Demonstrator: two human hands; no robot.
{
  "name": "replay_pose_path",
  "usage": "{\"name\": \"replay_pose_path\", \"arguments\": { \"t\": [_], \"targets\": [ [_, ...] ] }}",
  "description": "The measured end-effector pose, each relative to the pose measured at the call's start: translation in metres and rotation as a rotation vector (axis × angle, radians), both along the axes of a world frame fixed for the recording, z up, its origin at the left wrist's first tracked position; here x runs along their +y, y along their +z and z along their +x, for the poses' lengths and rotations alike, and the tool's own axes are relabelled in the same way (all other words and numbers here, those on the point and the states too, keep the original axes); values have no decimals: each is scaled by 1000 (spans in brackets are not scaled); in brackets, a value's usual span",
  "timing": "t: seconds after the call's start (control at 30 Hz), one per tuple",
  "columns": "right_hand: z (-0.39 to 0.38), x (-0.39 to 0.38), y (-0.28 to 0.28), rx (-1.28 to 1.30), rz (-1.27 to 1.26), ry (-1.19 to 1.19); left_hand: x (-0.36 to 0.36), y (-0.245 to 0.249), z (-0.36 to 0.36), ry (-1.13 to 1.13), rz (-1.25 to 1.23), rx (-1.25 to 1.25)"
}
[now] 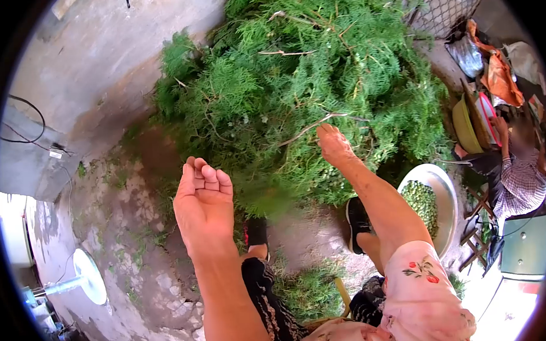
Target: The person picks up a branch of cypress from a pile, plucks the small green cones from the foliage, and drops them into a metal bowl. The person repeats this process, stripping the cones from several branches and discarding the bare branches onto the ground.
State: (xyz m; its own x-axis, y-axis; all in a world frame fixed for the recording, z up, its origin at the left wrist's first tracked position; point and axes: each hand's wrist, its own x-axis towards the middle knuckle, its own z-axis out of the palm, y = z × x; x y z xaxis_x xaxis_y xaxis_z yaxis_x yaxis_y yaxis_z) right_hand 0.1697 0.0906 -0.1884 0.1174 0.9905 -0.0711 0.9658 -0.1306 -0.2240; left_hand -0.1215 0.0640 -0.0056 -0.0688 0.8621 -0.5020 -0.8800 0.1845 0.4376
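Note:
A big heap of feathery green cut branches (240,87) lies in front of me, several bare woody stems showing on it. My right hand (336,146) is closed at the near edge of the heap, its fingers at a thin bare twig (302,132); the grip itself is partly hidden. To the left, my left hand (205,200) is raised with the palm showing and the fingers loosely bent, nothing visible in it. A green blur just right of it cannot be made out.
A metal basin (447,203) of small green pieces (420,204) stands at my right. Beyond it sits another person (520,177) near a yellow-green tub (466,127). A white fan (90,276) stands at left, beside a concrete wall (100,50).

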Motion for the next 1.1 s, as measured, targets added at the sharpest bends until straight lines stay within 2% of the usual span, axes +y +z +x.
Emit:
{"name": "replay_pose_path", "arguments": {
  "t": [0.13, 0.23, 0.27, 0.37, 0.4, 0.5, 0.67, 0.83, 0.9, 0.97, 1.1],
  "targets": [
    [-25, 26, -16, -333, 268, 151, 2, -3, -9, -12, 18, -22],
    [-23, 36, -9, -362, -74, 101, 5, -3, -14, -15, 5, -2],
    [-24, 31, 0, -412, -109, 138, 6, -3, -15, -6, -1, 0],
    [-23, 35, 7, -361, -442, 170, 7, -3, -16, -3, 13, -7],
    [-19, 25, 2, -394, -213, 208, 7, -3, -16, -7, 24, -12],
    [-11, 13, 50, -125, -181, 162, 6, -4, -18, -16, 29, -27],
    [18, -23, 107, 153, 320, 149, 2, -2, -18, 11, 20, -32],
    [19, -59, 152, 464, 269, -118, -6, -9, -5, -60, 21, 17],
    [9, -73, 165, 506, 363, -131, -11, -7, 6, -77, -27, 99],
    [-1, -85, 173, 405, 473, -60, -14, -8, 17, -138, -73, 209],
    [-25, -109, 185, 317, 612, -47, -24, 4, 44, -343, -94, 236]
  ]
}}
